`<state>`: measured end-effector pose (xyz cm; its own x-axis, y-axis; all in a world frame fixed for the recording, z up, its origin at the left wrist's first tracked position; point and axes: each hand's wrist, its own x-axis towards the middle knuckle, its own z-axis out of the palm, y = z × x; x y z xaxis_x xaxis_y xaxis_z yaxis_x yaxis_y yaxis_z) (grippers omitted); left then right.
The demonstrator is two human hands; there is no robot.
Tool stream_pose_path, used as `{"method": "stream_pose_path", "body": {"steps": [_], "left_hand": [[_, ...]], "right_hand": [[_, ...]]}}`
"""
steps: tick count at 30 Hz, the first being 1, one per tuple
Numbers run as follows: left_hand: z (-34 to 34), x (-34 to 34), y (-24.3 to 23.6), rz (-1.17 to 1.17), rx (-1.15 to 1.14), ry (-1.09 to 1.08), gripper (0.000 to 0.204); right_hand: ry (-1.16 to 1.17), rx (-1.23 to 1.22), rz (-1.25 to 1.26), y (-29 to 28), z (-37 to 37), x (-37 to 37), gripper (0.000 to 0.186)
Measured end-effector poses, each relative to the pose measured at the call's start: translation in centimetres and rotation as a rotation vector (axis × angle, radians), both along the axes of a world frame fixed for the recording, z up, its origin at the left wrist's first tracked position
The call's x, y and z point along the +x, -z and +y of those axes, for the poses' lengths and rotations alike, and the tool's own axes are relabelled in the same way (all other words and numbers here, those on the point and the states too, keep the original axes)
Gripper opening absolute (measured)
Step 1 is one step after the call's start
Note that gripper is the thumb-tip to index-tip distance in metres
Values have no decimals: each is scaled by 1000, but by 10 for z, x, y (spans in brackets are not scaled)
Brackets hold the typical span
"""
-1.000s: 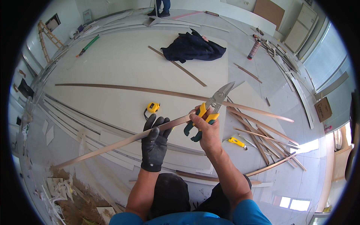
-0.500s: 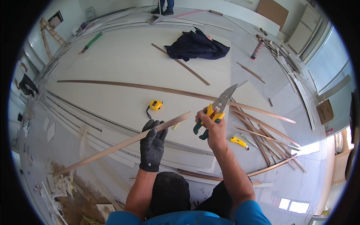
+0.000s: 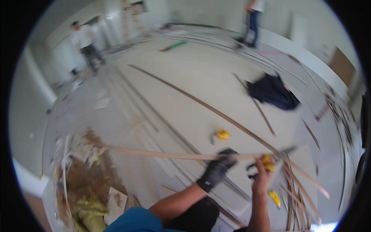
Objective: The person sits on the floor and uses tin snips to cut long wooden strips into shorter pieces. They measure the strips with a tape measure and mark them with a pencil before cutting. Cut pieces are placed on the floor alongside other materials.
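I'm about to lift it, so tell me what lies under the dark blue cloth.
Pale board shows beside the dark blue cloth, and a thin brown strip passes at its left edge; blur hides whether it runs beneath. Whatever lies under the middle is covered.

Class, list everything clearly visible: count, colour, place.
Held strip: one, brown, lower centre
Snips: one, yellow-handled, lower right
Board: one, pale, centre floor
Tape measure: one, yellow, on board
Loose strips: several, brown, board and floor
Small tool: one, yellow, lower right
Cloth: one, navy, upper right
Long tool: one, green, top centre
Crumpled sheet: one, olive, lower left
Other people: two, white tops, background
Left hand: one, black-gloved, on held strip
Right hand: one, bare, on snips
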<state>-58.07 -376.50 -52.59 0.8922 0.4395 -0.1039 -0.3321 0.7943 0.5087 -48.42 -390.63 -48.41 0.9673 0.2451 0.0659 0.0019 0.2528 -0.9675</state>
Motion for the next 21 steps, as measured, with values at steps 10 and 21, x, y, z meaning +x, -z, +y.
{"method": "stream_pose_path", "body": {"steps": [10, 21], "left_hand": [[89, -13, 39, 52, 51, -167, 40], [141, -74, 141, 288, -190, -140, 14]], "right_hand": [[67, 5, 169, 14, -96, 65, 25], [195, -883, 309, 145, -270, 63, 28]]}}
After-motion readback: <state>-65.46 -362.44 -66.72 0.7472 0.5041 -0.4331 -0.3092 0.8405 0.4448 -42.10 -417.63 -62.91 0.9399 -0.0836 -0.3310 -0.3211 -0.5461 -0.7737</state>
